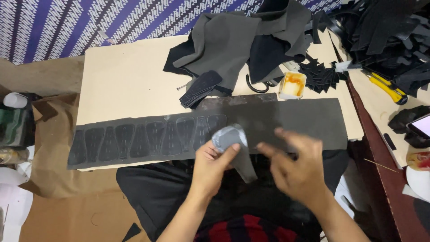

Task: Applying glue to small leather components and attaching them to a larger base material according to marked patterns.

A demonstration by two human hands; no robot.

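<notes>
A pale board (130, 80) lies flat across the person's lap and takes up most of the space in front of them. Along its near edge runs a long dark strip (286, 121) of sheet material, reaching nearly from one end of the board to the other. The left half of the strip carries a row of tapered cut pieces (148, 139) laid side by side, touching or almost touching one another.

At the far side of the board sits a loose heap of grey and black fabric (237, 40), with a small stack of dark cut shapes (199, 89) resting against its near edge. Just to the right of the heap stands a small white tub (292, 85) smeared inside with orange-brown glue. Further right, on a second surface, lies a yellow utility knife (387, 88) beside a pile of black offcuts (385, 31).

The left hand (212, 168) holds one grey tapered piece (233, 145) over the near edge of the strip, thumb and fingers pinched on its lower part, the rounded top tilted up and its narrow end hanging toward the lap. The right hand (298, 168) hovers just beside that piece, blurred, fingers spread apart and holding nothing that I can make out.
</notes>
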